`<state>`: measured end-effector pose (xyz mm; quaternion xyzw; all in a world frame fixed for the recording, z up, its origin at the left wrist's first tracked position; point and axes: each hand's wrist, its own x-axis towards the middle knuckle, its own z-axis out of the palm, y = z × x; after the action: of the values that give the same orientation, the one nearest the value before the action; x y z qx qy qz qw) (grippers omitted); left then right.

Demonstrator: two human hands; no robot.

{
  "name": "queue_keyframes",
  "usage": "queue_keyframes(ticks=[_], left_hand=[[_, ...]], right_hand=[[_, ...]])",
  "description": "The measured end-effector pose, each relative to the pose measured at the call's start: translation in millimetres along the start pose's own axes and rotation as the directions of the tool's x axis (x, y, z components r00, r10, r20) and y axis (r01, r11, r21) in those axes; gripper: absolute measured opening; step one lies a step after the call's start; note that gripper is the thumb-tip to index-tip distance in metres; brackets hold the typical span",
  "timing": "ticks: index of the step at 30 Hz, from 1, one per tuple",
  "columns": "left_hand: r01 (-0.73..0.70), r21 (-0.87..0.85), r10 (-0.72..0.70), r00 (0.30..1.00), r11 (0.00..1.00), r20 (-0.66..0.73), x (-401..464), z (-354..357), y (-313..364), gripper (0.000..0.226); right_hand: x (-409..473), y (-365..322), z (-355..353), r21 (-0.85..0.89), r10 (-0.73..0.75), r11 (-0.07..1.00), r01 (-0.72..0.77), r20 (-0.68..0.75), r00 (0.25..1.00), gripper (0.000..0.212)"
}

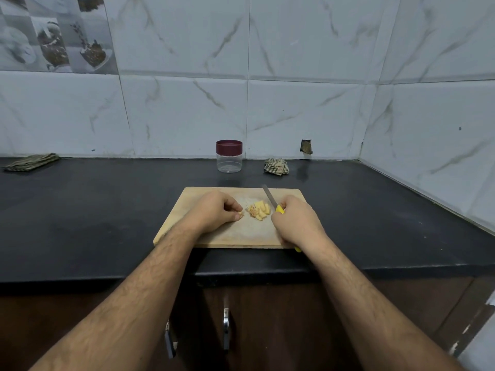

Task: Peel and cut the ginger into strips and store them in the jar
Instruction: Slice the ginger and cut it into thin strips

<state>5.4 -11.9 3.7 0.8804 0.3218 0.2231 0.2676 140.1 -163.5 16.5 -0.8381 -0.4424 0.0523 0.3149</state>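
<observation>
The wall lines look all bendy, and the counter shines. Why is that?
Head view: the wide-angle lens bows the tile lines on the wall; light glares softly off the black counter left of the cutting board; the edges of the view look softer than the ginger.

Head view, single: worn at head height, facing forward and down across a black counter [80,210] toward the tiled back wall [294,76] (wide-angle, edges bowed). Near range: both forearms enter from the bottom edge; the cutting board [214,236] sits centre frame. No second view shares the scene.
</observation>
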Motion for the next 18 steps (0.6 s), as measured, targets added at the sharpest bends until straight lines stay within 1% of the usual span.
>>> queue_keyframes(ticks=[3, 7, 10, 11, 13, 15, 18], left_hand=[[0.005, -0.030, -0.004, 1.000, 1.000, 0.022, -2, -7, -6, 0.028], [0.008, -0.011, -0.009, 0.996, 1.000, -0.093, -6, -16, -17, 0.020], [0.085, 0.057, -0.074, 0.983, 0.995, -0.166, -13, -20, -25, 0.013], [0.100, 0.067, -0.086, 0.980, 0.993, -0.180, -15, -20, -28, 0.012], [0.106, 0.034, -0.097, 0.976, 0.994, -0.195, -17, -18, -32, 0.012], [0.106, -0.007, -0.105, 0.972, 0.994, -0.211, -18, -15, -33, 0.012], [0.109, -0.022, -0.111, 0.968, 0.994, -0.225, -18, -15, -33, 0.011]], right_hand=[[8, -6, 5, 0.031, -0.014, 0.999, 0.014, -0.010, 1.000, 0.007], [14, -20, 13, 0.136, -0.017, 0.991, 0.014, 0.016, 1.000, 0.004], [22, -33, 19, 0.144, -0.035, 0.989, 0.037, -0.015, 0.999, 0.003], [26, -37, 22, 0.135, -0.035, 0.990, 0.037, -0.021, 0.999, 0.003], [32, -46, 29, 0.088, -0.012, 0.996, 0.012, 0.001, 1.000, 0.004], [35, -52, 36, -0.009, 0.017, 1.000, -0.017, 0.034, 0.999, 0.007], [39, -58, 48, -0.141, 0.015, 0.990, -0.010, 0.033, 0.999, 0.014]])
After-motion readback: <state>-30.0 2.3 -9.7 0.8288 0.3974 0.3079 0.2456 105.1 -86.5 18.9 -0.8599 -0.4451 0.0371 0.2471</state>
